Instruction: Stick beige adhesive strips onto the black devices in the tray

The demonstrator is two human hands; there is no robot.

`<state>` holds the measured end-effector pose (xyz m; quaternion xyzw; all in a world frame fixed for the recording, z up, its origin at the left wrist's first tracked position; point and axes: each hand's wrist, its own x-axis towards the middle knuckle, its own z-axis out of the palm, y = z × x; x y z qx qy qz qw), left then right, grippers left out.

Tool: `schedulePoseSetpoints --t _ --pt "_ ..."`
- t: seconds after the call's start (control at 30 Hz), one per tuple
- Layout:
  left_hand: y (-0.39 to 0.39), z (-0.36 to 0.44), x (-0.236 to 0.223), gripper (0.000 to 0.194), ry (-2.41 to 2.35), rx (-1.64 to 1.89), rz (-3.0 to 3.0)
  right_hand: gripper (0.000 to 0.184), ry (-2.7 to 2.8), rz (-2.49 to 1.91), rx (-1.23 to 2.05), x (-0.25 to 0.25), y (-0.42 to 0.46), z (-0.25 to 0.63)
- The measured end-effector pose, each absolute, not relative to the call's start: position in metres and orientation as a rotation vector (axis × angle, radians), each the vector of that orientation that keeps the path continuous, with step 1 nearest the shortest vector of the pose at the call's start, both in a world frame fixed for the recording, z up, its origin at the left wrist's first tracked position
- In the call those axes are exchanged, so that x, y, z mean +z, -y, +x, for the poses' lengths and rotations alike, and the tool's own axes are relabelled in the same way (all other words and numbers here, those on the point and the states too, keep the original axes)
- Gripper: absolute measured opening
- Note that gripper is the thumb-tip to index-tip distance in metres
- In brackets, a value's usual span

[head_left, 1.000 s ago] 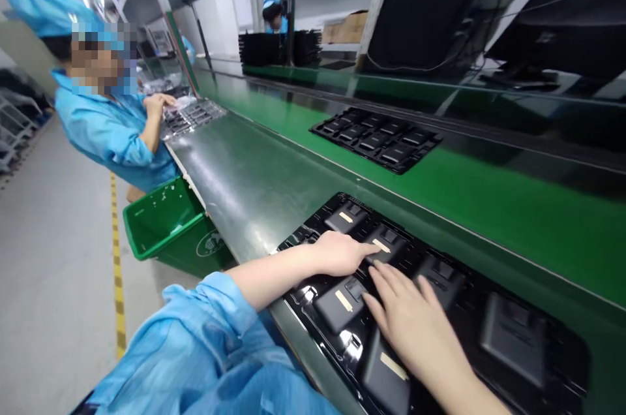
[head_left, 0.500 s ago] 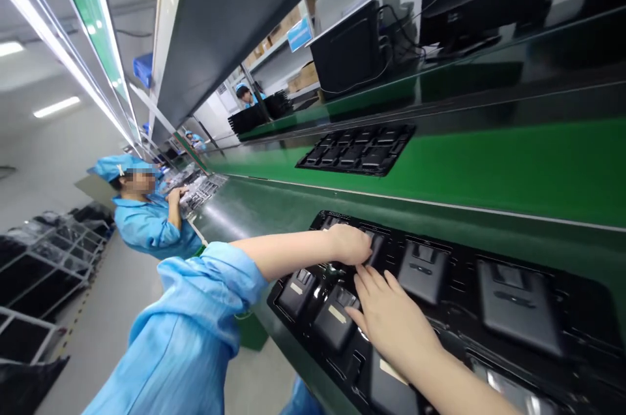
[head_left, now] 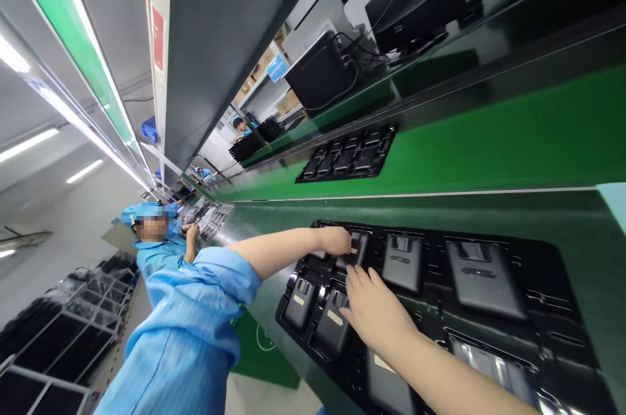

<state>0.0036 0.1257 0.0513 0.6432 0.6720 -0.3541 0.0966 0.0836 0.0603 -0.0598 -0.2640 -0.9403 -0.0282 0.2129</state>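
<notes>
My view comes in steeply tilted, with the long conveyor line [head_left: 469, 209] running across the frame and its green belt [head_left: 508, 121] beyond. On the near side lies a big black tray [head_left: 555, 294], its lower right corner cut off by the frame. Another black tray [head_left: 347, 153] sits farther up the green belt, well apart from mine. Past the sleeve on my left arm [head_left: 190, 327], a co-worker [head_left: 159, 252] in blue stands down the line, with both hands on a third tray [head_left: 211, 222]. I can't make out what those hands are doing. A green bin [head_left: 261, 353] sits below the line's edge.

In the near tray lie rows of dark grey units [head_left: 484, 278], some marked with tan tape strips [head_left: 335, 317]. Glare on a silver piece [head_left: 493, 369] hides its detail. My forearms block part of the lower row.

My hands are apart but close. The left hand [head_left: 336, 240] lies over one unit [head_left: 360, 250], and I can't tell whether it grips. The right hand [head_left: 374, 317] is spread open, its fingertips [head_left: 353, 275] just beside that unit. There is open belt above the tray, but little room between the units.
</notes>
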Motion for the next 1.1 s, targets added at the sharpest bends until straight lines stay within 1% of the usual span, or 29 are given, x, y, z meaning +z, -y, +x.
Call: schedulePoseSetpoints --t 0.23,0.4,0.5,0.57,0.67,0.7,0.83,0.97,1.1 --pt "-0.117 0.013 0.048 0.032 -1.994 -1.096 1.916 0.035 2.625 -0.751 -0.092 -0.058 -0.06 0.083" --pt "-0.118 0.023 0.046 0.029 -2.079 -1.086 1.838 0.038 2.644 -0.758 -0.071 -0.054 -0.06 0.083" --pt "-0.119 0.021 0.045 0.025 -2.122 -0.965 1.828 0.035 2.636 -0.767 -0.054 -0.054 -0.06 0.083" --pt "-0.119 0.016 0.042 0.02 -2.163 -0.816 1.832 0.036 2.628 -0.768 -0.038 -0.056 -0.06 0.083" --pt "-0.118 0.003 0.032 0.009 -2.237 -0.505 1.793 0.038 2.623 -0.757 -0.018 -0.058 -0.06 0.081" --pt "-0.117 -0.003 0.028 0.009 -2.258 -0.387 1.757 0.038 2.623 -0.751 -0.015 -0.058 -0.06 0.081" --pt "-0.106 -0.031 0.012 0.019 -2.312 0.11 1.507 0.037 2.617 -0.729 -0.027 -0.06 -0.061 0.08" --pt "-0.085 -0.053 0.01 0.017 -2.266 0.542 1.196 0.033 2.604 -0.699 -0.06 -0.061 -0.062 0.082" --pt "-0.06 -0.054 0.016 0.01 -2.068 0.8 0.966 0.033 2.59 -0.633 -0.096 -0.061 -0.067 0.085"
